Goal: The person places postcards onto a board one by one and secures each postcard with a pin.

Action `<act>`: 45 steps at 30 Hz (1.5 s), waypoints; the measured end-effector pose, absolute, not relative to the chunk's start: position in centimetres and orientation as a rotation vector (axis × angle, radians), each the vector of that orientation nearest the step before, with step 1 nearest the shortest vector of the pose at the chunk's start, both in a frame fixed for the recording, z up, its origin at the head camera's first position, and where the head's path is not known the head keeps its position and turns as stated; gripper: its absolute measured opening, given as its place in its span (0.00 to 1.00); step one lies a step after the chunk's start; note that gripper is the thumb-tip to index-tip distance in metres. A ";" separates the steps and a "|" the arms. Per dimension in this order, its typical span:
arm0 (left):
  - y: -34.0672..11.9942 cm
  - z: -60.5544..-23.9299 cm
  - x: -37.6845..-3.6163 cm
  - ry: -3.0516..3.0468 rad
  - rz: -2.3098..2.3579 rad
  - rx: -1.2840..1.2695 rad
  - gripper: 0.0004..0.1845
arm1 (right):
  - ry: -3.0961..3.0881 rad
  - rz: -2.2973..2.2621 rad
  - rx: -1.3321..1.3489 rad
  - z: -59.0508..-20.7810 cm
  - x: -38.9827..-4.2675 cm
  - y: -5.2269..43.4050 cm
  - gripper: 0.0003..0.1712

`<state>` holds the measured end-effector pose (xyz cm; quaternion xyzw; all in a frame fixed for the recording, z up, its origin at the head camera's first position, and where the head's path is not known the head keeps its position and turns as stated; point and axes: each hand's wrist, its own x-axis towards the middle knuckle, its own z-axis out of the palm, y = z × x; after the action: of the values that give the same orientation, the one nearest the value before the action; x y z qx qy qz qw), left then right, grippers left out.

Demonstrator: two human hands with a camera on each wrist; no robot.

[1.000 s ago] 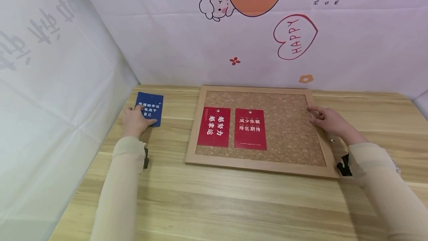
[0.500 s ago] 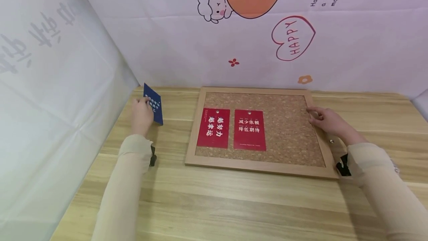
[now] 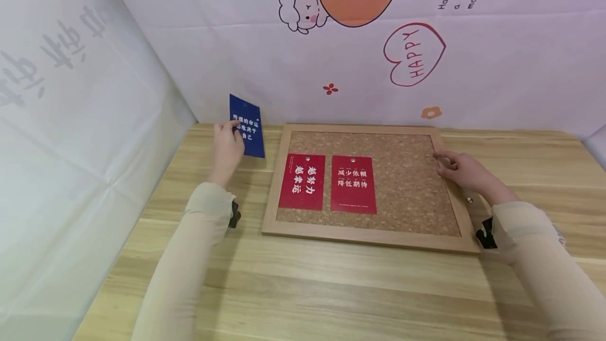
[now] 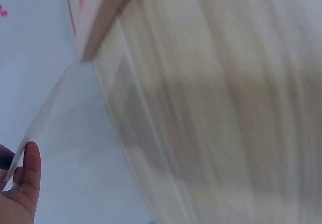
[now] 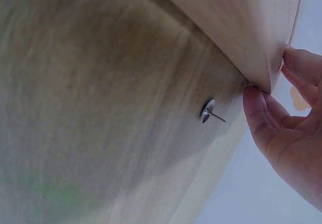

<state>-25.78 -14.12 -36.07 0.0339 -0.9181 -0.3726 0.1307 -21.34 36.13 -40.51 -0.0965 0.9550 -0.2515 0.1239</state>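
In the head view my left hand pinches a dark blue card with white characters and holds it up in the air, just left of the cork board's far left corner. The wood-framed cork board lies flat on the table, with two red cards pinned side by side on its left half. My right hand rests with relaxed fingers on the board's right frame. In the right wrist view its fingertips touch the frame's corner. The left wrist view is blurred and shows only a fingertip.
A loose pushpin lies on the wooden table just right of the board, also seen in the right wrist view as the pushpin. White printed backdrops stand behind the table and along its left side.
My left hand has lifted the blue card off the table at the far left and carried it up and right, toward the board. The right hand has stayed on the frame.
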 end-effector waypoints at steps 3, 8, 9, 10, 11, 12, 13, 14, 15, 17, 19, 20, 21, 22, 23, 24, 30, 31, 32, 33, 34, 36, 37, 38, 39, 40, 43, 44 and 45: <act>-12.8 -35.7 -25.8 -2.652 -1.105 0.060 0.19 | 2.785 -0.740 -0.289 -40.6 -21.3 36.2 0.29; -10.4 -35.2 -25.8 -2.604 -1.175 -0.047 0.17 | 2.788 -0.752 -0.303 -40.6 -21.3 36.3 0.29; -10.0 -35.2 -25.8 -2.605 -1.179 -0.070 0.17 | 2.786 -0.752 -0.300 -40.6 -21.3 36.3 0.29; -9.5 -35.1 -25.7 -2.610 -1.182 -0.087 0.16 | 2.786 -0.749 -0.299 -40.6 -21.3 36.3 0.29; -9.1 -35.1 -25.6 -2.616 -1.184 -0.101 0.16 | 2.787 -0.750 -0.303 -40.6 -21.4 36.3 0.29; -8.6 -35.1 -25.5 -2.624 -1.184 -0.114 0.16 | 2.789 -0.748 -0.304 -40.6 -21.4 36.3 0.29; -8.2 -35.1 -25.5 -2.631 -1.182 -0.127 0.15 | 2.788 -0.747 -0.304 -40.6 -21.4 36.3 0.29; -7.7 -35.0 -25.4 -2.637 -1.188 -0.143 0.15 | 2.787 -0.745 -0.302 -40.6 -21.4 36.3 0.29; -7.2 -35.0 -25.2 -2.641 -1.200 -0.156 0.15 | 2.785 -0.744 -0.298 -40.5 -21.4 36.3 0.29; -6.3 -34.9 -25.0 -2.646 -1.215 -0.187 0.15 | 2.778 -0.745 -0.289 -40.4 -21.5 36.3 0.29; -5.4 -34.9 -24.8 -2.656 -1.223 -0.219 0.15 | 2.765 -0.744 -0.271 -40.3 -21.5 36.2 0.29; -5.0 -34.9 -24.7 -2.663 -1.228 -0.231 0.15 | 2.760 -0.745 -0.264 -40.3 -21.5 36.2 0.29; -4.6 -35.0 -24.6 -2.668 -1.235 -0.247 0.14 | 2.755 -0.745 -0.258 -40.3 -21.5 36.2 0.30; -4.2 -35.0 -24.4 -2.675 -1.236 -0.261 0.14 | 2.751 -0.745 -0.255 -40.3 -21.5 36.2 0.30; -3.8 -35.1 -24.3 -2.681 -1.233 -0.277 0.14 | 2.748 -0.748 -0.253 -40.3 -21.6 36.2 0.30; -3.4 -35.1 -24.1 -2.685 -1.228 -0.299 0.14 | 2.746 -0.749 -0.250 -40.3 -21.6 36.2 0.30; -0.9 -35.3 -23.0 -2.746 -1.174 -0.410 0.13 | 2.740 -0.757 -0.248 -40.5 -21.5 36.1 0.30; -0.5 -35.3 -22.8 -2.759 -1.186 -0.415 0.13 | 2.740 -0.756 -0.249 -40.5 -21.5 36.1 0.30; -0.1 -35.4 -22.6 -2.771 -1.208 -0.417 0.13 | 2.740 -0.756 -0.250 -40.5 -21.5 36.1 0.30; 0.3 -35.5 -22.4 -2.781 -1.241 -0.416 0.13 | 2.741 -0.753 -0.251 -40.5 -21.6 36.1 0.30; 0.6 -35.6 -22.3 -2.791 -1.256 -0.419 0.12 | 2.740 -0.752 -0.250 -40.5 -21.6 36.2 0.30; 1.3 -36.0 -22.0 -2.815 -1.270 -0.421 0.12 | 2.741 -0.748 -0.250 -40.5 -21.6 36.2 0.30; 1.7 -36.2 -21.8 -2.827 -1.280 -0.423 0.12 | 2.742 -0.745 -0.250 -40.6 -21.7 36.2 0.30; 2.0 -36.4 -21.7 -2.839 -1.286 -0.424 0.12 | 2.743 -0.742 -0.250 -40.6 -21.7 36.2 0.30; 2.4 -36.7 -21.5 -2.853 -1.295 -0.426 0.12 | 2.744 -0.742 -0.252 -40.6 -21.7 36.3 0.30; 2.7 -36.9 -21.3 -2.866 -1.299 -0.430 0.12 | 2.744 -0.745 -0.252 -40.6 -21.7 36.3 0.30; 3.5 -37.2 -20.8 -2.901 -1.312 -0.439 0.12 | 2.746 -0.749 -0.258 -40.6 -21.7 36.2 0.30; 3.8 -37.3 -20.8 -2.908 -1.311 -0.446 0.12 | 2.747 -0.750 -0.259 -40.5 -21.7 36.2 0.30; 4.0 -37.4 -20.7 -2.913 -1.304 -0.455 0.12 | 2.746 -0.753 -0.261 -40.5 -21.7 36.2 0.30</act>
<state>-20.65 4.04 -37.36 -0.1409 -0.9028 -0.4042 -0.0412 -21.66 36.17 -40.49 -0.0903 0.9508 -0.2609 0.1408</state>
